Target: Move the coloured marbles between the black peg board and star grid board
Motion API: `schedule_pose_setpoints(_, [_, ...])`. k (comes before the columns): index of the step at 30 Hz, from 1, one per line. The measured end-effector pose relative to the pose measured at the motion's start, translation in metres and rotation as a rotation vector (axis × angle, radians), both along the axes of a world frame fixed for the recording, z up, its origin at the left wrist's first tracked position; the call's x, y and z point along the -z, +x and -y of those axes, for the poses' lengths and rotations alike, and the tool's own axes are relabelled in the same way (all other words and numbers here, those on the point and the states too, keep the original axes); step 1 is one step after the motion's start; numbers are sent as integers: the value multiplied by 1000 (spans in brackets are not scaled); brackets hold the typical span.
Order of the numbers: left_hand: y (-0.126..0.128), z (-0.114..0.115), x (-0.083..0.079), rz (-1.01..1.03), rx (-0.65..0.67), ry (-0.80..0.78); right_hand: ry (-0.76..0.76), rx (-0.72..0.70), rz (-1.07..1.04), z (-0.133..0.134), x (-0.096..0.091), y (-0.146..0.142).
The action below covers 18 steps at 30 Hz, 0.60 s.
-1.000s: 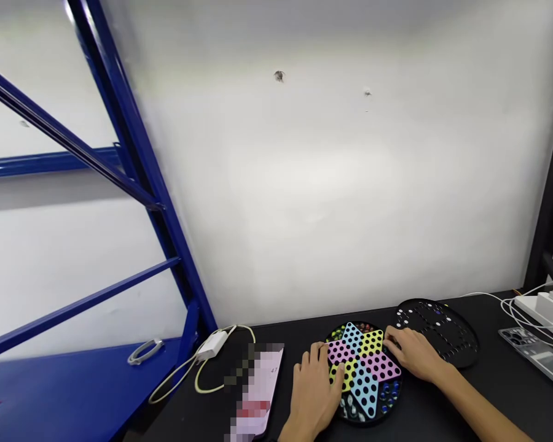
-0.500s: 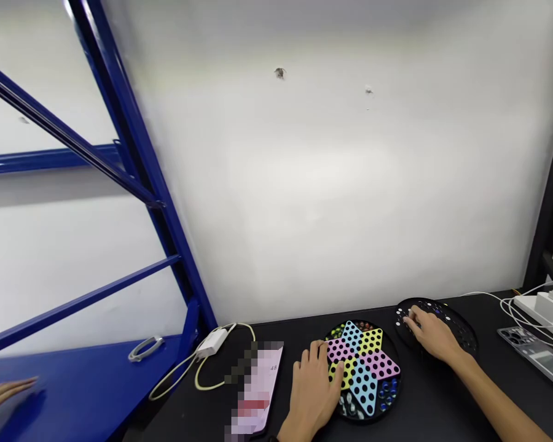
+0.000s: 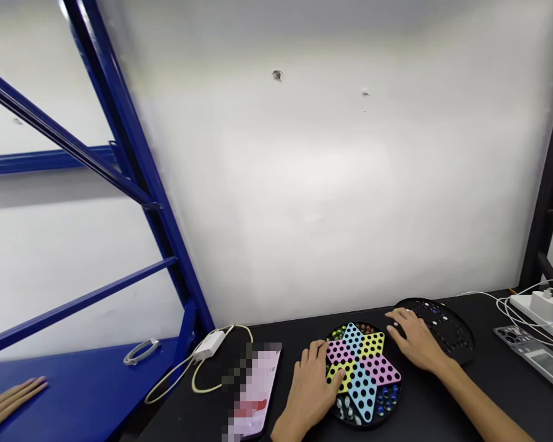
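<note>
A Chinese checkers board (image 3: 364,393) with a pink, yellow and blue star lies on the black table, its rim pockets filled with coloured marbles. My left hand (image 3: 309,385) rests on the board's left edge, fingers stretched and thumb on a yellow point; it grips nothing. Behind and to the right, a round black board (image 3: 458,334) with small white dots or pieces is partly covered by my right hand (image 3: 415,337). That hand is palm down with fingers extended over the board's left rim, thumb apart. I see nothing held in it, though its underside is hidden.
Left of my hand lies a phone (image 3: 258,399), partly blurred, beside a white adapter (image 3: 209,345) with cable. Another person's hand (image 3: 11,402) is on the blue table (image 3: 87,390) near a cable loop (image 3: 141,352). At right are a power strip (image 3: 541,310) and a clear case (image 3: 537,356).
My right hand has shifted left, from over the round black board to its left rim, uncovering more of it. My left hand stays put. The other person's hand shows more fully.
</note>
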State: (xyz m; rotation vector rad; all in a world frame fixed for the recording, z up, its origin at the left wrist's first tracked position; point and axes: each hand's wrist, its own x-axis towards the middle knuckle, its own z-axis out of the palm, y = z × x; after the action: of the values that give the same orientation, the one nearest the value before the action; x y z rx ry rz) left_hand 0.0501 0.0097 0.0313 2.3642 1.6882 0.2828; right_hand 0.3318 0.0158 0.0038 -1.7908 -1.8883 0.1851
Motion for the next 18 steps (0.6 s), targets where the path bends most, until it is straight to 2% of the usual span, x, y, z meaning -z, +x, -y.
schedule_pose_setpoints(4, [2,3,-5,71,70,-33,-104,-160,-41,8,-5,-22])
schedule_pose_setpoints(7, [3,6,-6,132,129,-48,-144,-215,-4,12,-7,-29])
schedule_pose_setpoints(11, [3,8,-7,190,174,-69,-151,-203,42,12,-7,-30])
schedule_pose_setpoints(18, [3,8,-7,192,176,-64,-128,-149,160,2,-1,-33])
